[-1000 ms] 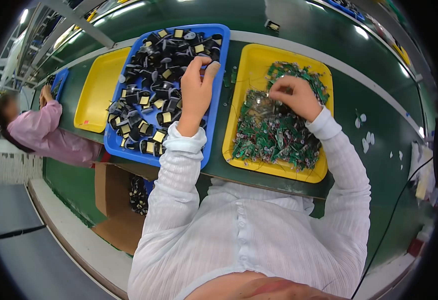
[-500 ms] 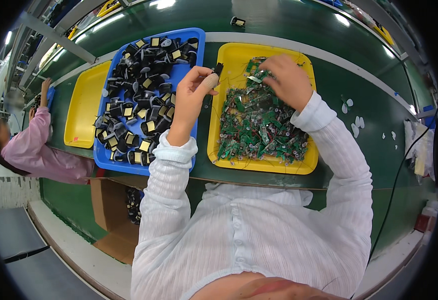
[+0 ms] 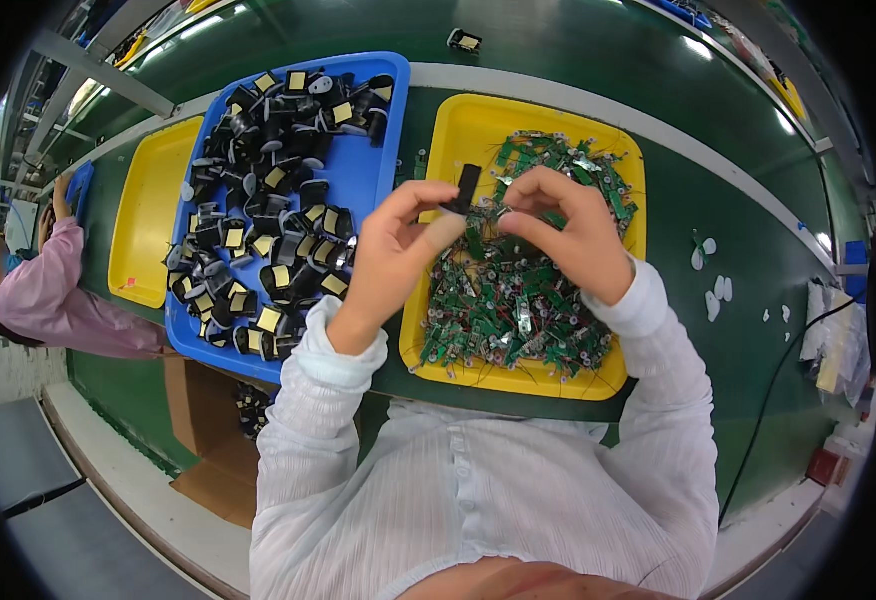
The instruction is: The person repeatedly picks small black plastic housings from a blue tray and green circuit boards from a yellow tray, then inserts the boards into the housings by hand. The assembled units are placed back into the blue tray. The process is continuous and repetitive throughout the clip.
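Observation:
Between the thumb and fingers of my left hand (image 3: 398,250) a small black plastic housing (image 3: 469,184) stands up, over the left part of a yellow tray (image 3: 518,384). My right hand (image 3: 576,232) is just to the right of it, thumb and forefinger pinched together. What sits at those fingertips is too small to make out. Beneath both hands the tray holds a heap of small green circuit boards (image 3: 518,310) with thin wires and round silvery parts. My fingertips are a short gap apart.
A blue tray (image 3: 366,160) on the left holds many black housings with pale yellow squares. Beyond it lie another yellow tray (image 3: 144,215) and a person in a pink sleeve (image 3: 53,290). White oval pieces (image 3: 713,303) lie on the right; a cardboard box (image 3: 198,420) stands below.
My right hand has come back from the far part of the board heap toward my left hand. My left hand has moved slightly right and nearer, still holding the black housing. The view has shifted.

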`<action>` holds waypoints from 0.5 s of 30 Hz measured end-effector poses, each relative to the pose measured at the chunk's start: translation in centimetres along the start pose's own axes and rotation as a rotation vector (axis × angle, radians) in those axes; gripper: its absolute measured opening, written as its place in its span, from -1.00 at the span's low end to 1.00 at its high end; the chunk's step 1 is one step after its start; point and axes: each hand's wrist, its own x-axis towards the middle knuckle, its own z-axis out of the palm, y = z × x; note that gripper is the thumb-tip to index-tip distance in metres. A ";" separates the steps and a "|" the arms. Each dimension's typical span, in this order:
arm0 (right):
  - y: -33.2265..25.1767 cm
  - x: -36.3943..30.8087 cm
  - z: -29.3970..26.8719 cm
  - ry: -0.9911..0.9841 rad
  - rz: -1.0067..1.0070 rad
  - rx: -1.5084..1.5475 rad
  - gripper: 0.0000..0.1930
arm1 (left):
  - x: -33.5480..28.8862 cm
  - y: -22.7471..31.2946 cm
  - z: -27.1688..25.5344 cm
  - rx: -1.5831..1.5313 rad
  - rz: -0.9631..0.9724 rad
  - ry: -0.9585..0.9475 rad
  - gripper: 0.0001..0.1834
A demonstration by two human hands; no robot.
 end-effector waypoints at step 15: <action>-0.3 -1.3 2.1 0.235 -0.501 -0.361 -0.80 | -1.2 0.7 1.3 0.163 0.122 0.016 -0.72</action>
